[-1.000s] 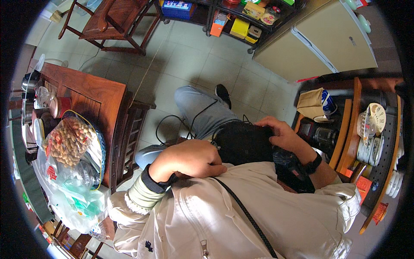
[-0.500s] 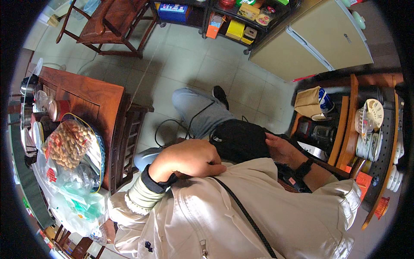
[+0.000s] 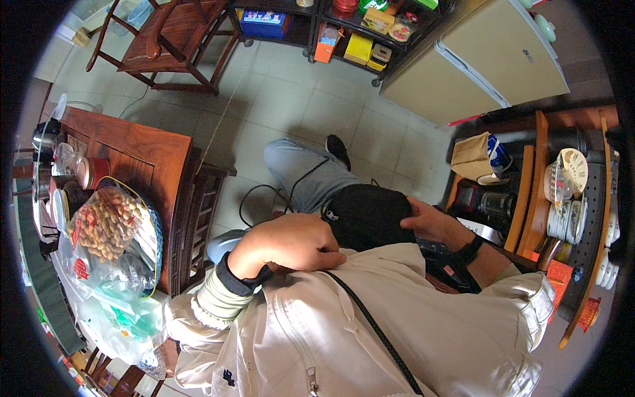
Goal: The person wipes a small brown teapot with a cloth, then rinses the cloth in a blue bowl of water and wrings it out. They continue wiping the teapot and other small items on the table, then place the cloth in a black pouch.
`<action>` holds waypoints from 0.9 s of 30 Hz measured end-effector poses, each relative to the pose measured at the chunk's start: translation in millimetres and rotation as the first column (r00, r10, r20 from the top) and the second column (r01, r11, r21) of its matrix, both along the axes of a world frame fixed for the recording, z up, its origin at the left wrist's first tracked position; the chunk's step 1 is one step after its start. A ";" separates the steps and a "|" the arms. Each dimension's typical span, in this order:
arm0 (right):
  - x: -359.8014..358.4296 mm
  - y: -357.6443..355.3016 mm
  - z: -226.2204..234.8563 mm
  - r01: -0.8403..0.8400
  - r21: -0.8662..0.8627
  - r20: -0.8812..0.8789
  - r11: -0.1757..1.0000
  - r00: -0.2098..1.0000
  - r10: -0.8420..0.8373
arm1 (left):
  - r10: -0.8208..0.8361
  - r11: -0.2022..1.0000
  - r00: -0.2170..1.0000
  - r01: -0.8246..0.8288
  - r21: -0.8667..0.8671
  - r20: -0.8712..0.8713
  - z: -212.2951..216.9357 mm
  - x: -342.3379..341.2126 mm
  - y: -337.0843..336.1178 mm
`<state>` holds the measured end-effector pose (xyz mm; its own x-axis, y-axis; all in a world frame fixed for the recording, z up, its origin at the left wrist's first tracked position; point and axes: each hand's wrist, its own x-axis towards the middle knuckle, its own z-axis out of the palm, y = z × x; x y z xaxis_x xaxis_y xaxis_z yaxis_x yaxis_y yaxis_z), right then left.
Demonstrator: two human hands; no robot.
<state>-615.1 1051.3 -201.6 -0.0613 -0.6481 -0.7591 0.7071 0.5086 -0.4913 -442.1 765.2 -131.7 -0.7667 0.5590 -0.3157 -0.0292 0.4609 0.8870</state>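
A small black fabric bag (image 3: 368, 216) rests on my lap, a little light mark showing at its left end. My right hand (image 3: 431, 223) grips the bag's right edge, thumb on top and the other fingers mostly out of sight. At the bag's near left corner, my left hand (image 3: 297, 243) is curled closed against my jacket; whatever its fingers hold is hidden. From just beside that hand a black cord strap (image 3: 374, 322) runs down across the pale jacket (image 3: 284, 337). A thin black cable (image 3: 308, 175) lies over my jeans-clad leg.
On the left, a wooden table (image 3: 142, 149) carries a bag of peanuts (image 3: 108, 221), jars and plastic bags. A wooden chair (image 3: 173, 40) stands beyond it. To the right are wooden shelves (image 3: 532, 192) with bowls and a paper bag (image 3: 471, 156), and a beige refrigerator (image 3: 476, 63).
My right hand has shifted very slightly on the bag's edge, and the bag's top looks a little fuller and rounder. My left hand stays in place.
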 end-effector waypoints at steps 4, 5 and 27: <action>-2.4 -1.0 9.3 -0.223 0.052 -0.210 0.973 0.950 0.229 | 0.003 1.000 1.000 -0.003 -0.007 0.024 1.1 0.6 -0.3; -2.6 -1.0 11.1 -0.242 0.071 -0.247 0.968 0.936 0.252 | -0.003 1.000 0.999 0.004 -0.019 0.045 1.9 0.6 -0.2; 13.9 -1.4 -13.0 0.217 -0.239 0.076 0.947 0.976 -0.204 | 0.001 0.998 1.000 0.001 -0.070 0.026 5.3 2.9 -3.6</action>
